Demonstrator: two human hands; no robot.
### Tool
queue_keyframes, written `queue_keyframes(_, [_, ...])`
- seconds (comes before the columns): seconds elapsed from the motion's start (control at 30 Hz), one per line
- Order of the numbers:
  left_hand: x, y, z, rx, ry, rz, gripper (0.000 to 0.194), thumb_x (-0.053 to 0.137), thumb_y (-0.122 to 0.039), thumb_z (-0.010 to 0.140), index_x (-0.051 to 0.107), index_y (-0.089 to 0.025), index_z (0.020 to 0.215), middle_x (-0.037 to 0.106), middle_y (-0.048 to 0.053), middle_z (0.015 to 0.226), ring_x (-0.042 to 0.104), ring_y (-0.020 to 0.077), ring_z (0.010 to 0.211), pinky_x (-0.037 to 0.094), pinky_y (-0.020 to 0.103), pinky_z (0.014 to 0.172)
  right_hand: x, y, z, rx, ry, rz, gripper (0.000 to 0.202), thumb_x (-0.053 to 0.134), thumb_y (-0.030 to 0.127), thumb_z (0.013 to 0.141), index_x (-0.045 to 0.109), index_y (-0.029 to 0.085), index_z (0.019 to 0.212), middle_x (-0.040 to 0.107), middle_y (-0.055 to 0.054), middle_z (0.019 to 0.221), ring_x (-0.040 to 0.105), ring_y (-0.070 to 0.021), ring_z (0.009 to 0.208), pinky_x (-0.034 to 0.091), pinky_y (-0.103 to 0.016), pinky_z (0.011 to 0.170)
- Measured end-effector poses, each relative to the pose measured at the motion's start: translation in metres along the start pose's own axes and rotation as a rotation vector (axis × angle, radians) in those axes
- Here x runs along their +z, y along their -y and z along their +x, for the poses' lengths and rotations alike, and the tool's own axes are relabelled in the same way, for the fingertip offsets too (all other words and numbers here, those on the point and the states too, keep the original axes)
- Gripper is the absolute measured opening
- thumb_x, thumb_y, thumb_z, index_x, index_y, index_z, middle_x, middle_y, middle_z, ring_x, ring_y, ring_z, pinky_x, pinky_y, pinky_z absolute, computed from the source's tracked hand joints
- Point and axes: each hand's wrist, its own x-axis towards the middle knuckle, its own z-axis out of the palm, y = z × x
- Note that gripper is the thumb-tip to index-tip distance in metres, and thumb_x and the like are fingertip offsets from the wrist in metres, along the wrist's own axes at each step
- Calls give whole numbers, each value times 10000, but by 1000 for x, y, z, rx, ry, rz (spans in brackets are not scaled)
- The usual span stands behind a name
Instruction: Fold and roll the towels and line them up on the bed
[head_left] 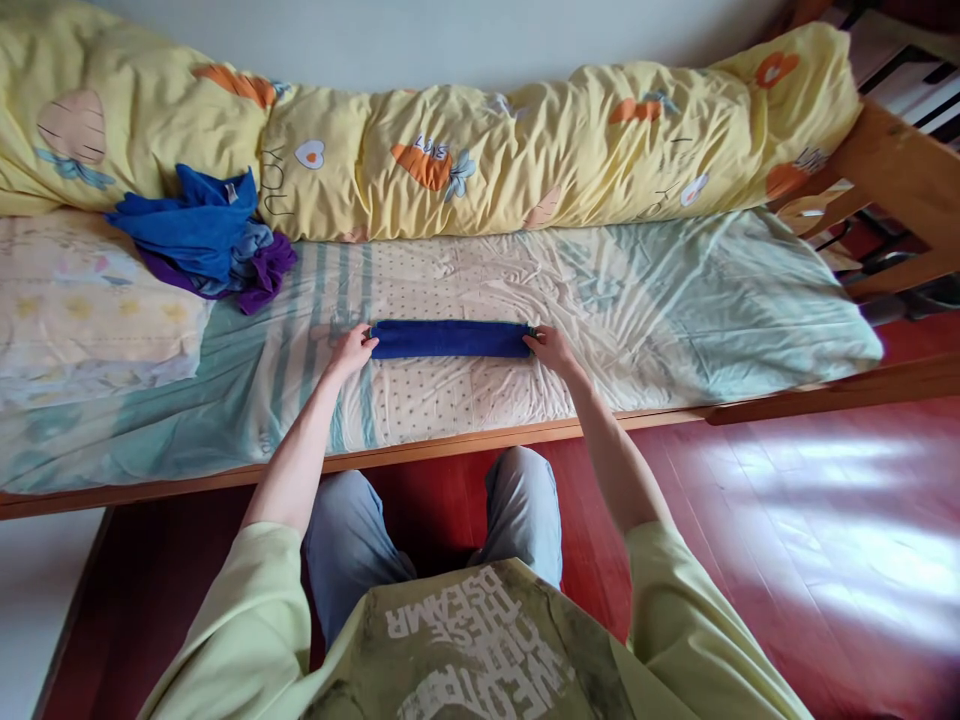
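Observation:
A dark blue cloth, folded into a long narrow strip, lies flat on the bed sheet in front of me. My left hand pinches its left end between thumb and fingers. At the opposite end, my right hand grips the strip's right edge in the same way. A thin greenish edge shows along the top of the strip. Further up and to the left rests a crumpled heap of blue and purple cloths, apart from both hands.
A yellow quilt with carrot prints is rolled along the wall. To the left lies a pale pillow. The wooden bed rail runs along the front edge, above a red floor. A wooden bed end stands at the right.

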Motion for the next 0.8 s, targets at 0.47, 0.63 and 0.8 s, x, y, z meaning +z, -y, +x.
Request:
queue_keyframes(0.47, [13, 0, -28, 544, -14, 73, 537, 392, -296, 999, 520, -138, 1496, 510, 127, 1554, 438, 231, 1487, 328, 423, 1282, 0, 15, -36, -577, 103, -203, 431, 470, 320, 1021, 646, 178, 1387, 555, -135, 1514, 514, -287, 1420, 412, -478, 1208])
queue_keyframes(0.63, [12, 10, -26, 576, 38, 109, 694, 520, -328, 909, 446, -115, 1565, 461, 134, 1597, 415, 249, 1505, 322, 423, 1285, 2, 7, -37, -564, 136, -133, 570, 594, 351, 938, 584, 141, 1467, 537, -148, 1527, 517, -288, 1428, 418, -481, 1218])
queue_keyframes(0.8, [12, 7, -14, 479, -5, 54, 561, 485, -210, 899, 595, -161, 1447, 602, 106, 1469, 546, 233, 1391, 398, 389, 1233, -1, 7, -21, -400, 109, -50, 465, 544, 267, 912, 681, 183, 1348, 682, -107, 1358, 645, -288, 1272, 500, -469, 1134])
